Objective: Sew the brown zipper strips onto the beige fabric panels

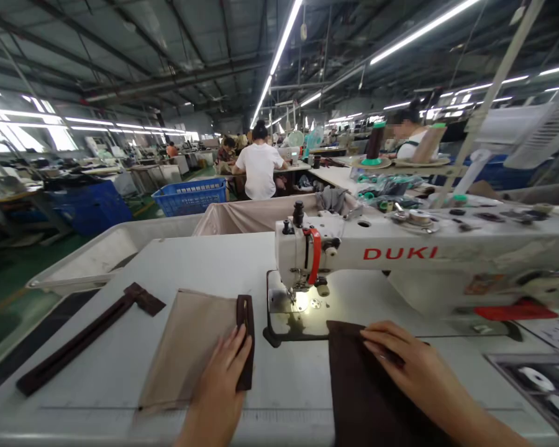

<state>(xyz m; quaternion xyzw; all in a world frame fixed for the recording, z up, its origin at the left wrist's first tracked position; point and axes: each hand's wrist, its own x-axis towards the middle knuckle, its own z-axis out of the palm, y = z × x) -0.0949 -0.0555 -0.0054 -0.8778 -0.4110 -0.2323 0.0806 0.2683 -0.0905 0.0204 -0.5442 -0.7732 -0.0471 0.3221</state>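
My left hand (221,379) lies flat with fingers stretched over a dark brown zipper strip (246,366) along the right edge of a beige fabric panel (186,347). To the right, my right hand (410,366) pinches the upper edge of a dark brown fabric piece (354,385). A small dark thing shows between its thumb and fingers; I cannot make out what it is. Between and beyond the hands stands a white sewing machine (400,248), its lamp lighting the needle plate (279,304). Both fabric pieces lie in front of the machine, apart from its presser foot.
Another dark brown strip (79,341) with a folded end lies at the table's left. Beyond the table are a white bin (116,248) and a blue basket (190,195). A person in a white shirt (259,171) sits ahead. Bobbins (538,379) sit in a tray at right.
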